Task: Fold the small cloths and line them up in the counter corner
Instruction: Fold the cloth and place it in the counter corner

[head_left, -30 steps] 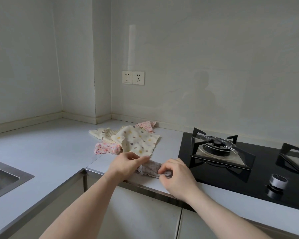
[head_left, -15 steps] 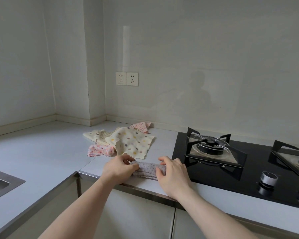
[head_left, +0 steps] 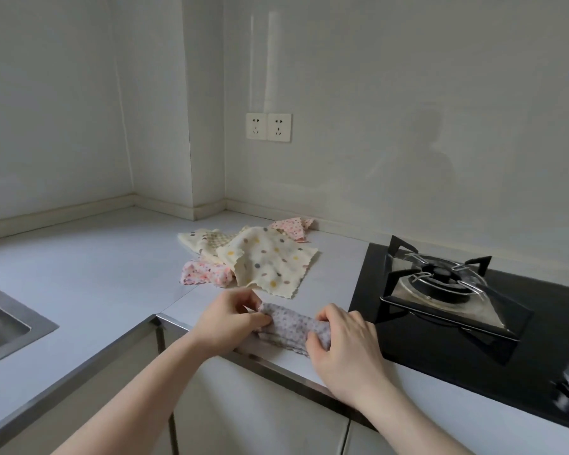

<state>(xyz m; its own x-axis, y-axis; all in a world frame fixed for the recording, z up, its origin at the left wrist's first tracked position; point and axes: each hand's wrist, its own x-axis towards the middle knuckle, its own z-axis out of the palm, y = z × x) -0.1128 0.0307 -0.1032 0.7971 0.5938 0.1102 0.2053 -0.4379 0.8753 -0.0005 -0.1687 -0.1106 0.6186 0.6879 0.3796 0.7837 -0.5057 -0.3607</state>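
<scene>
The grey dotted cloth [head_left: 293, 325], folded into a narrow strip, lies at the front edge of the bench [head_left: 89, 277], stretched between the two hands. The left hand [head_left: 230, 318] pinches its left end and the right hand [head_left: 345, 343] grips its right end. The unfolded cloths [head_left: 263, 257] lie in a loose heap just behind.

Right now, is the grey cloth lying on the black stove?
No, the grey cloth lies on the white counter beside the stove, held by both hands.

Grey dotted cloth [head_left: 291, 324], cream polka-dot cloth [head_left: 270, 264], black hob [head_left: 493, 339].
</scene>
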